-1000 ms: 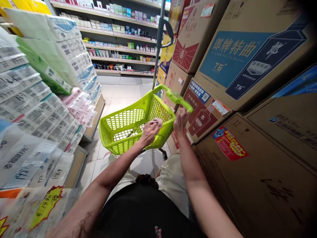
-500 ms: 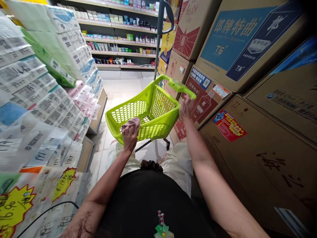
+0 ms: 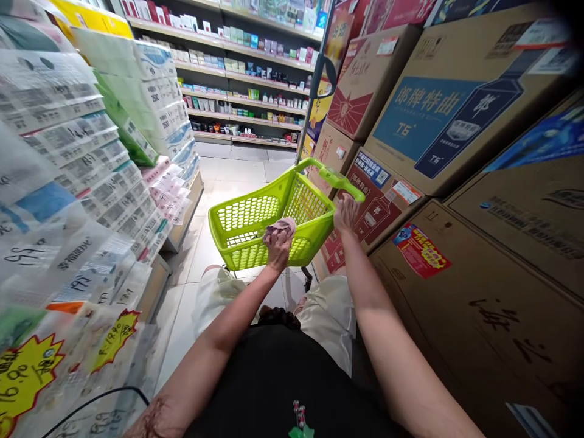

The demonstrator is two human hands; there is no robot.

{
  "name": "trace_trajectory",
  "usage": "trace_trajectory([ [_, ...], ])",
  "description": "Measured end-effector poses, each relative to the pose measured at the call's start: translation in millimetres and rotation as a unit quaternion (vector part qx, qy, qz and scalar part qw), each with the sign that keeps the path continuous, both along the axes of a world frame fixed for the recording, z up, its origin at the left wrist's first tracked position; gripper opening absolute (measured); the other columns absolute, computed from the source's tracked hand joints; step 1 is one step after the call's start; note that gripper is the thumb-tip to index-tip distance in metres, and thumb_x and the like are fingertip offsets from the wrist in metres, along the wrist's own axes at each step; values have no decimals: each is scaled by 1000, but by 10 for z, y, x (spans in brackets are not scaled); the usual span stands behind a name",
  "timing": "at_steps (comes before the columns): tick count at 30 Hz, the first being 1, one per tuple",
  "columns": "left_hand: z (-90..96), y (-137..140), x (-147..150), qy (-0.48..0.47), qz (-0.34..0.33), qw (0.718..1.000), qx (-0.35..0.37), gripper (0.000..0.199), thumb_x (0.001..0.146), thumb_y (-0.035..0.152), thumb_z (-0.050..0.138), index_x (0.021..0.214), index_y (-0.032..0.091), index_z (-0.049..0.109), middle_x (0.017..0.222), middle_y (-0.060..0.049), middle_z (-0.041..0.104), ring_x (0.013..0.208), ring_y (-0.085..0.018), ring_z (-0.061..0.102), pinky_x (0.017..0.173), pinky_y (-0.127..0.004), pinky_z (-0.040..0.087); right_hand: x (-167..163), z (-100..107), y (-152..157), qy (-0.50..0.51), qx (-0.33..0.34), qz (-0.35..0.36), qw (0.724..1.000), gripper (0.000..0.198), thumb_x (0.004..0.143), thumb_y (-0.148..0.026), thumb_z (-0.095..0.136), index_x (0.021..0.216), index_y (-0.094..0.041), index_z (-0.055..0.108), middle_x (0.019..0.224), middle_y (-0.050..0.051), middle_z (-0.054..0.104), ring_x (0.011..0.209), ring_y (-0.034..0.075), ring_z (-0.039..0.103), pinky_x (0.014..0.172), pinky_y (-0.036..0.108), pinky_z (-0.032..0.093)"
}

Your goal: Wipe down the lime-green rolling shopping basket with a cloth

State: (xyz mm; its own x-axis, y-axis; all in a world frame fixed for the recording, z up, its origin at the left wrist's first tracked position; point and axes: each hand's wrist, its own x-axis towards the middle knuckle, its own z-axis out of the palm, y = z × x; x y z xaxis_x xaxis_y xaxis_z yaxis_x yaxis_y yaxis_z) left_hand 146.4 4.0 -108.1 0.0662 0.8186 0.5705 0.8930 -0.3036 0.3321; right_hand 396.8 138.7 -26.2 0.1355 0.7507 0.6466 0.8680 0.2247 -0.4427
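Note:
A lime-green plastic shopping basket point(image 3: 237, 258) with perforated sides stands in front of my knees, on a wheeled frame. My left hand point(image 3: 278, 248) is closed on a crumpled pinkish cloth point(image 3: 281, 227) at the basket's near side rim. At the right end, my right hand point(image 3: 347, 213) has its fingers curled at the green handle point(image 3: 335, 177) and upper corner of the basket. A tall dark pole with a looped grip point(image 3: 325, 76) rises behind the basket. Beneath the basket, a caster point(image 3: 308, 278) is partly visible.
Packs of paper goods point(image 3: 91, 152) are stacked along the left. Large cardboard cartons point(image 3: 456, 292) form a wall close on the right. Shelves of small packaged goods point(image 3: 255, 79) stand ahead, beyond the tiled floor point(image 3: 237, 170). A black cable point(image 3: 95, 398) lies at lower left.
My left hand has slid right along the near rim with the cloth. The right hand stays by the handle. The camera view has tilted up slightly, showing more shelves.

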Motion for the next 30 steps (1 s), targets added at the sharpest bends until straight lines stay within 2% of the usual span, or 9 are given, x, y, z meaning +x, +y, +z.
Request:
trace_trajectory([
  [4, -406, -315, -679, -43, 27, 997, 66, 51, 97, 13, 44, 141, 21, 69, 134, -19, 66, 128, -34, 51, 116, -52, 34, 27, -20, 59, 0, 9, -10, 1000, 60, 107, -44, 11, 145, -18, 49, 154, 16, 52, 148, 27, 39, 128, 60, 19],
  [8, -697, -515, -1316, -158, 151, 969, 115, 50, 93, 14, 45, 135, 15, 72, 138, -23, 62, 135, -39, 45, 120, -59, 30, -43, -47, 89, -2, 12, -14, 1000, 58, 107, -41, 13, 140, -18, 55, 153, 16, 52, 148, 28, 40, 129, 62, 17],
  [11, -651, -369, -1232, -224, 192, 949, 109, 53, 89, 13, 47, 137, 12, 70, 143, -24, 57, 141, -42, 40, 122, -63, 25, -132, -65, 82, 20, 18, -10, 1000, 56, 106, -43, 17, 129, -18, 63, 150, 17, 53, 147, 30, 40, 129, 63, 15],
  [15, -470, -2, -668, -211, 92, 970, 78, 64, 84, 7, 46, 145, 14, 64, 144, -22, 58, 136, -40, 44, 119, -62, 31, -202, -76, 75, 68, 22, 14, 997, 57, 106, -49, 20, 131, -17, 61, 145, 19, 55, 148, 30, 37, 129, 64, 14],
  [17, -442, 104, -530, -197, 67, 976, 68, 67, 83, 5, 46, 146, 16, 63, 144, -21, 59, 134, -40, 46, 117, -61, 34, -189, -77, 81, 71, 8, 28, 997, 58, 105, -50, 21, 131, -17, 61, 147, 19, 53, 150, 30, 34, 129, 63, 14],
  [20, -528, 100, -697, -224, 117, 964, 84, 61, 84, 6, 46, 141, 13, 68, 142, -24, 58, 138, -42, 43, 119, -62, 30, -120, -70, 96, 52, -24, 49, 997, 58, 105, -47, 21, 118, -19, 69, 151, 17, 51, 152, 29, 32, 130, 63, 9],
  [25, -773, -68, -1187, -328, 263, 895, 150, 54, 89, 11, 46, 139, 10, 67, 146, -26, 51, 149, -42, 34, 126, -62, 20, -148, 12, 76, 16, -43, 21, 999, 55, 103, -38, 24, 98, -17, 75, 152, 17, 52, 151, 32, 33, 130, 65, 6],
  [28, -863, -82, -1157, -370, 269, 872, 176, 59, 87, 11, 47, 145, 7, 60, 151, -27, 45, 152, -39, 34, 127, -56, 25, -525, 53, -72, -55, -31, 14, 998, 51, 105, -38, 29, 104, -15, 75, 150, 18, 55, 150, 32, 33, 129, 67, 4],
  [30, -925, -64, -1065, -396, 272, 859, 179, 63, 85, 10, 49, 147, 5, 57, 155, -28, 40, 154, -39, 32, 128, -55, 25, -945, 10, -249, -137, -29, 81, 987, 47, 107, -39, 32, 113, -17, 73, 151, 13, 55, 149, 29, 34, 130, 63, 1],
])
